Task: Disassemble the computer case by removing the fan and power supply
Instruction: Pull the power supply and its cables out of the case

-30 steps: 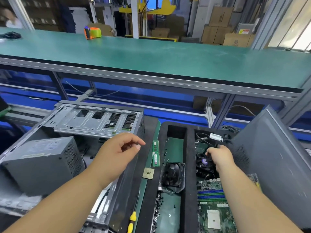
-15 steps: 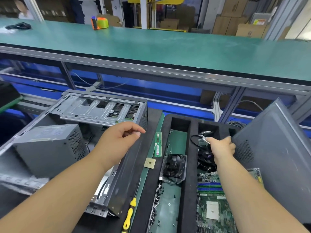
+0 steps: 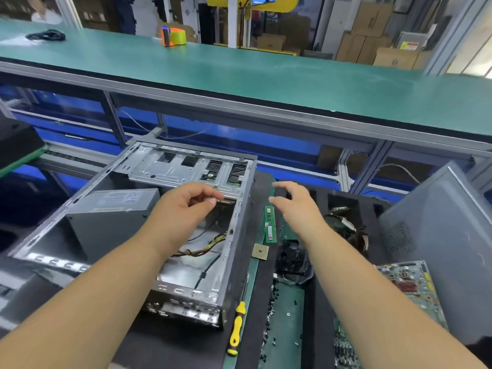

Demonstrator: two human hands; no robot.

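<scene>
Computer case (image 3: pixel 234 235): open, power supply (image 3: pixel 106 219) inside. Left hand (image 3: pixel 183 211) above it, fingers loosely curled, empty. Right hand (image 3: pixel 298 206) beside, fingers spread, empty. Fan (image 3: pixel 290 257) in tray (image 3: pixel 319 302).

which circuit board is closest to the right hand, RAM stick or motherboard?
The green RAM stick, lying just left of the right hand beside the case. The motherboard lies further off, by the forearm.

one case (image 3: pixel 234 235), one screwdriver (image 3: pixel 237 328), two hands (image 3: pixel 183 211)

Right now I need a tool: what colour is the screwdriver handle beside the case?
Yellow with black bands, on the screwdriver; seen in the head view.
</scene>
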